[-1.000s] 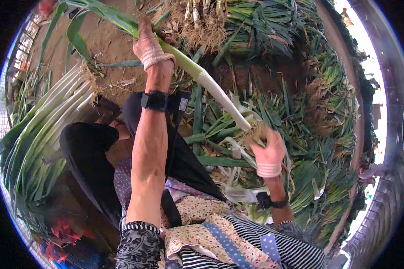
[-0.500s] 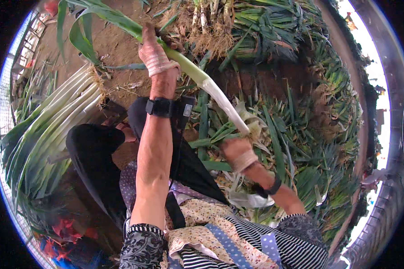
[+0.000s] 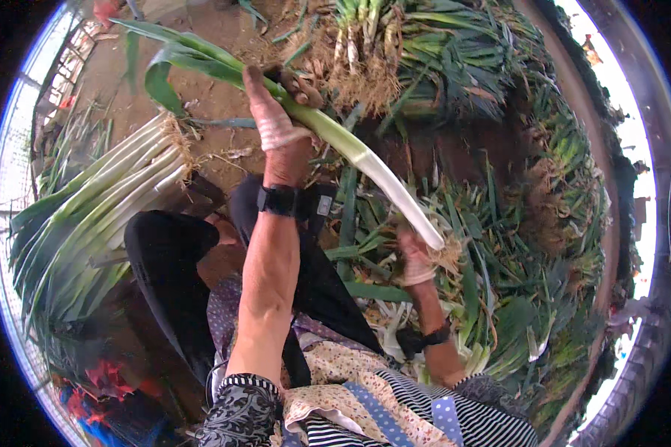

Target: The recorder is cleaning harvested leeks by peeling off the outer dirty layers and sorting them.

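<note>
My left hand [image 3: 279, 108], in a pale wrapping over the palm, is closed around the green upper stalk of a single leek [image 3: 343, 139]. The stalk slants down to the right, its leaves at the upper left and its white end with stringy roots [image 3: 449, 255] at the lower right. Just under that white end is my right hand [image 3: 416, 257], also wrapped. Its fingers are blurred and partly behind the stalk, so their grip cannot be made out. Black bands circle both wrists.
At the left lies a bundle of clean white-stemmed leeks [image 3: 138, 167], roots toward me. Untrimmed leeks with soil-brown roots [image 3: 365, 82] are piled at the top. Loose green leaves [image 3: 514, 253] cover the ground on the right. My bent knees [image 3: 168, 242] stand between.
The leek and my left hand sit slightly lower and further right in the picture, which has shifted as a whole. My right hand has turned upward, nearer the white stem.
</note>
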The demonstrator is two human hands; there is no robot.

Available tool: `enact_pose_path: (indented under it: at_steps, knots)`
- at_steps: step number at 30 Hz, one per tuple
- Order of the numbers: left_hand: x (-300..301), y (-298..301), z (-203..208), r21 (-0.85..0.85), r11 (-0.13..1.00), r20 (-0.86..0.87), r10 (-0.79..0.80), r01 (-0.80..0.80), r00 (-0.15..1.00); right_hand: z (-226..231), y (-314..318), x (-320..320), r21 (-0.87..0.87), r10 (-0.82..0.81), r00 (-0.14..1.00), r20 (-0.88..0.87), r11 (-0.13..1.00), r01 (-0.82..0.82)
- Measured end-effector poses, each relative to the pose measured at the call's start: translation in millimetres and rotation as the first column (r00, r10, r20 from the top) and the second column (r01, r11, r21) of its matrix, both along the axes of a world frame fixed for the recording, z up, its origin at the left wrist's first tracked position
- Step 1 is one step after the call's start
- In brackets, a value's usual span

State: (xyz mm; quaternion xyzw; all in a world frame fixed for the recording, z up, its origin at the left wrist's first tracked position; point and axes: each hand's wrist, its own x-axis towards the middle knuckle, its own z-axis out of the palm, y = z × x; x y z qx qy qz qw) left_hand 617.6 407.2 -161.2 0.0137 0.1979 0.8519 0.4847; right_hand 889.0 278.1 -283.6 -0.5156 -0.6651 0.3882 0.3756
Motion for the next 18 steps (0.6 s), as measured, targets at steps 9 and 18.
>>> enact_pose_path:
  at_steps: [9,18]
  knots:
    - [-7,-11,7,0.037,0.995,-0.041,-0.093,0.095,0.995,99,11,-96,-0.611,-0.204,0.852,-0.482,0.776,-0.160]
    - [33,25,-14,-0.106,0.991,-0.321,0.042,-0.080,0.946,80,70,-71,-0.439,-0.312,0.308,-0.899,0.641,-0.629]
